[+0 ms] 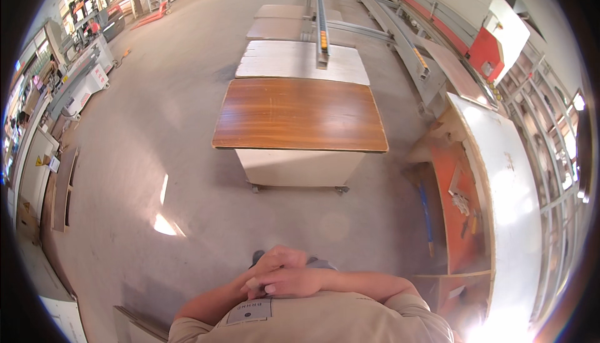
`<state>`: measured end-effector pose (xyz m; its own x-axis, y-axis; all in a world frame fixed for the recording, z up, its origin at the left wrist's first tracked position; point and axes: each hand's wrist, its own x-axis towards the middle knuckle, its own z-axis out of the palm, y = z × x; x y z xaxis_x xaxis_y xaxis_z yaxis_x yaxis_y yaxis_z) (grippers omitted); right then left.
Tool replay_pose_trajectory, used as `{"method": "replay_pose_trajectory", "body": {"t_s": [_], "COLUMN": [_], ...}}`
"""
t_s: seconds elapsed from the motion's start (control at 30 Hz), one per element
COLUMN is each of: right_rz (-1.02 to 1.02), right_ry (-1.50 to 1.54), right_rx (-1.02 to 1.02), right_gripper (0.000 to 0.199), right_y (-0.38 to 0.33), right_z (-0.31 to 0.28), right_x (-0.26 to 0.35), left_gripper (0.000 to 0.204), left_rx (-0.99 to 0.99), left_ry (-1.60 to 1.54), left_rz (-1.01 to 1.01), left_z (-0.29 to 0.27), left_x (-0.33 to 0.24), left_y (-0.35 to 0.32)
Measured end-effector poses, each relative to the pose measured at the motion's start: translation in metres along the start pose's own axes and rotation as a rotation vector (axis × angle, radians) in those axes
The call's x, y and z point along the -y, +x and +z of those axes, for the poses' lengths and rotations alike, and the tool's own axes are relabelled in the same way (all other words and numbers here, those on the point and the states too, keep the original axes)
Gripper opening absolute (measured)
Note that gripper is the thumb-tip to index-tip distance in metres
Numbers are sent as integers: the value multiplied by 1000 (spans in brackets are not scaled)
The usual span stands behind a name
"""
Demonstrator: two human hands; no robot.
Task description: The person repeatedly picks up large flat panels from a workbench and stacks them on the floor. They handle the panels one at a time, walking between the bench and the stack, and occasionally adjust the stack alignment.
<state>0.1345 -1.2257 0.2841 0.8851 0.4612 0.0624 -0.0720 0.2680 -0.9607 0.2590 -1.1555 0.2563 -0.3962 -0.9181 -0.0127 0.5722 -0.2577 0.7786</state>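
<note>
Both hands rest together low in front of my beige shirt (337, 318). My left hand (282, 258) lies a little farther out, its fingers curled in. Across its near side comes my right hand (295, 282), with its fingers bent and touching the left hand and wrist. Both are closed, and whatever may be inside them is hidden. Beyond them stands a wheeled table (300, 166) with a pale front and casters, topped by a brown wood-grain board (303, 115). Neither hand touches it.
White panels (300, 58) lie behind the brown board, under a long metal beam (320, 18). At right, a white-topped bench (500, 155) has an orange shelf (459, 218) holding small tools. Machines (81, 86) line the left side; a red pallet jack (152, 16) stands far back.
</note>
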Motion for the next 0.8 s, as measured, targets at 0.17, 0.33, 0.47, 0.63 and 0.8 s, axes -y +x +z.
{"method": "replay_pose_trajectory", "body": {"t_s": [0.17,0.33,0.47,0.63,0.8], "right_rz": [-54,-123,-98,-107,-129], "right_ry": [-68,-187,-166,-141,-192], "right_rx": [-66,-166,-246,-364,-552], "right_gripper": [42,40,39,34,32], "right_y": [-77,-120,-148,-174,-198], "right_z": [2,11,7,1,-12], "right_x": [27,54,61,60,65], "left_gripper": [46,49,44,49,37], "left_rx": [-71,72,83,189,-16], "left_ry": [-75,-24,-17,51,-93], "left_rz": [60,-15,-79,34,-47], "left_z": [63,76,79,104,48], "left_x": [15,12,11,10,47], "left_y": [72,118,140,175,192]}}
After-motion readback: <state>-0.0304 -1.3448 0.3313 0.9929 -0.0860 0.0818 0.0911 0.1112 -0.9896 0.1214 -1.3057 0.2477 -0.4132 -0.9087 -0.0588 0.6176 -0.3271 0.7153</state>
